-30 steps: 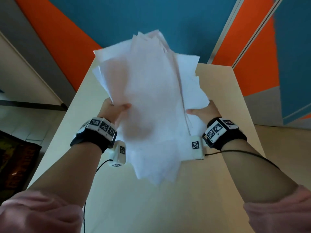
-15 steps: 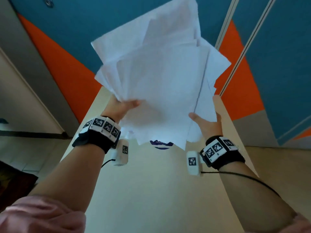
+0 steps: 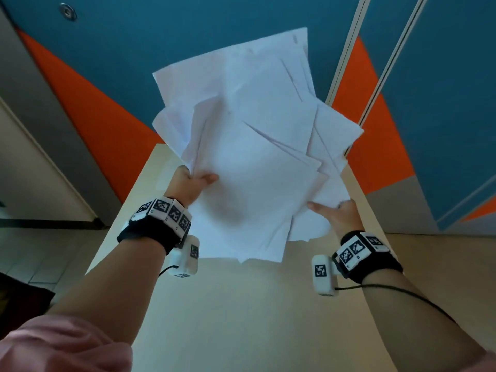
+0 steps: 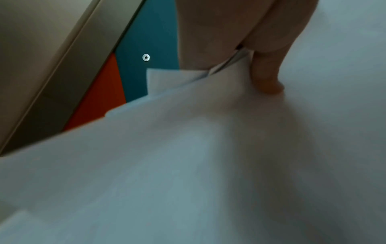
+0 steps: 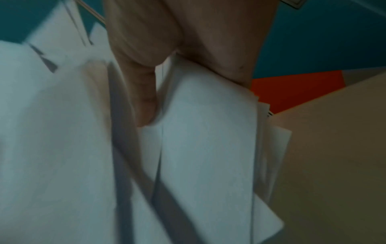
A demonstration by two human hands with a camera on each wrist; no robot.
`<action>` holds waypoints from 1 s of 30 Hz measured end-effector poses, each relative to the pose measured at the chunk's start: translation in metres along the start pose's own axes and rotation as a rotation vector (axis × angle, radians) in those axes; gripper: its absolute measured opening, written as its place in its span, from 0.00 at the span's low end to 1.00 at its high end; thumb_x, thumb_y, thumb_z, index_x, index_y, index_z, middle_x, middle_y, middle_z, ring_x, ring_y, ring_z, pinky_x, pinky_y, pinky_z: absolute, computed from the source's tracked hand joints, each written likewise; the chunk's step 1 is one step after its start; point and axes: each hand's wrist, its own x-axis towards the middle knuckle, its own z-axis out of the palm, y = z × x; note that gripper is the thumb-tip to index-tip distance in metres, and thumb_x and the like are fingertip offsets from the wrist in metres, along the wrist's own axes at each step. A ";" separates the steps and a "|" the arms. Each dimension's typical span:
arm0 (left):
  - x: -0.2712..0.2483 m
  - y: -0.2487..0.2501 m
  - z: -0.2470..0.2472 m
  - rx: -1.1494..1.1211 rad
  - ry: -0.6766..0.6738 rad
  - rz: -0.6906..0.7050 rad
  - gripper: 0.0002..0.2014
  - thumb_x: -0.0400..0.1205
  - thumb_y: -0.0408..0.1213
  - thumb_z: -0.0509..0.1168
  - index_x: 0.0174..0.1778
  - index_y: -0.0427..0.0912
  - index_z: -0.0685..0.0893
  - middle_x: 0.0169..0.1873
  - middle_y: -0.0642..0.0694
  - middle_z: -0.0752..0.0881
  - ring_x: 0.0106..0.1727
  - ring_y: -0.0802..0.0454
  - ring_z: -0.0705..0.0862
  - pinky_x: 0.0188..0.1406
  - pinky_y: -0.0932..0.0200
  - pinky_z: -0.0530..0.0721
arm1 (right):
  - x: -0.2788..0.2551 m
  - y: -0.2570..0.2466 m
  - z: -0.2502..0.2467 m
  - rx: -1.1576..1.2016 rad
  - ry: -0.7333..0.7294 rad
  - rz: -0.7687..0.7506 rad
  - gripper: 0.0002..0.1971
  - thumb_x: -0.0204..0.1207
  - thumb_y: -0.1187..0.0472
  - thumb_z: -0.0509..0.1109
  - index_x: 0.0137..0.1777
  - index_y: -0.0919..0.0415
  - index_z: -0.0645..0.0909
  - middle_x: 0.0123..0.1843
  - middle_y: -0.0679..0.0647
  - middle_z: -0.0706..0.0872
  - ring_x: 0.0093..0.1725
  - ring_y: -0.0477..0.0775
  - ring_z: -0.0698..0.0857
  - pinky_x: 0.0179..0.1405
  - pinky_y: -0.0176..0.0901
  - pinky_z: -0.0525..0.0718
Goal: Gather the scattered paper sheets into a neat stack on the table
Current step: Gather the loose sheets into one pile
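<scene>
A loose, uneven bundle of white paper sheets (image 3: pixel 249 157) hangs in the air above the beige table (image 3: pixel 241 318), tilted up toward the wall, corners fanned out. My left hand (image 3: pixel 192 183) pinches the bundle's left edge, thumb on the near face; the left wrist view shows that thumb (image 4: pixel 267 77) pressed on the paper sheets (image 4: pixel 188 165). My right hand (image 3: pixel 336 214) grips the right lower edge, thumb on top. In the right wrist view its thumb (image 5: pixel 144 102) lies across the paper sheets (image 5: pixel 204 148). The fingers behind the paper are hidden.
The narrow table runs away from me to a teal and orange wall (image 3: pixel 188 49). A grey wall strip and tiled floor (image 3: pixel 40 251) lie to the left, beige floor (image 3: pixel 442 264) to the right. A small paper corner (image 3: pixel 163 181) shows on the table past my left hand.
Both hands have lifted the bundle off the table and tipped it more upright. The sheets have shifted and fanned out more at the top right.
</scene>
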 end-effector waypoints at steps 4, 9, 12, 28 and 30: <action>0.013 -0.016 -0.008 -0.082 -0.037 -0.083 0.26 0.67 0.40 0.78 0.56 0.30 0.79 0.51 0.37 0.86 0.57 0.39 0.84 0.62 0.48 0.81 | 0.009 -0.006 -0.009 0.040 0.000 -0.074 0.19 0.69 0.67 0.76 0.59 0.64 0.79 0.49 0.53 0.82 0.41 0.37 0.82 0.38 0.22 0.77; 0.016 -0.077 -0.001 0.020 -0.124 -0.287 0.40 0.59 0.48 0.79 0.66 0.32 0.79 0.60 0.36 0.85 0.61 0.35 0.84 0.67 0.40 0.78 | 0.015 0.019 0.002 -0.116 -0.006 0.002 0.25 0.73 0.63 0.74 0.69 0.66 0.76 0.73 0.60 0.76 0.74 0.57 0.73 0.66 0.42 0.71; 0.000 -0.110 0.008 0.128 -0.202 -0.367 0.38 0.65 0.48 0.77 0.67 0.30 0.77 0.63 0.32 0.83 0.63 0.35 0.83 0.69 0.41 0.78 | 0.013 0.050 0.012 -0.301 -0.027 0.055 0.21 0.74 0.66 0.72 0.67 0.66 0.78 0.69 0.61 0.79 0.71 0.60 0.76 0.63 0.40 0.72; -0.017 -0.175 0.015 0.294 -0.277 -0.541 0.32 0.74 0.49 0.72 0.68 0.31 0.77 0.63 0.35 0.84 0.64 0.37 0.82 0.68 0.48 0.78 | -0.019 0.102 0.115 -0.521 -0.337 0.296 0.14 0.72 0.67 0.70 0.58 0.66 0.82 0.53 0.62 0.86 0.57 0.61 0.85 0.49 0.39 0.77; -0.015 -0.176 0.013 0.102 -0.217 -0.500 0.31 0.74 0.48 0.72 0.69 0.32 0.77 0.62 0.32 0.84 0.62 0.36 0.84 0.68 0.43 0.78 | -0.017 0.094 0.117 -0.564 -0.301 0.204 0.12 0.75 0.67 0.64 0.57 0.62 0.80 0.52 0.61 0.84 0.55 0.61 0.84 0.48 0.39 0.74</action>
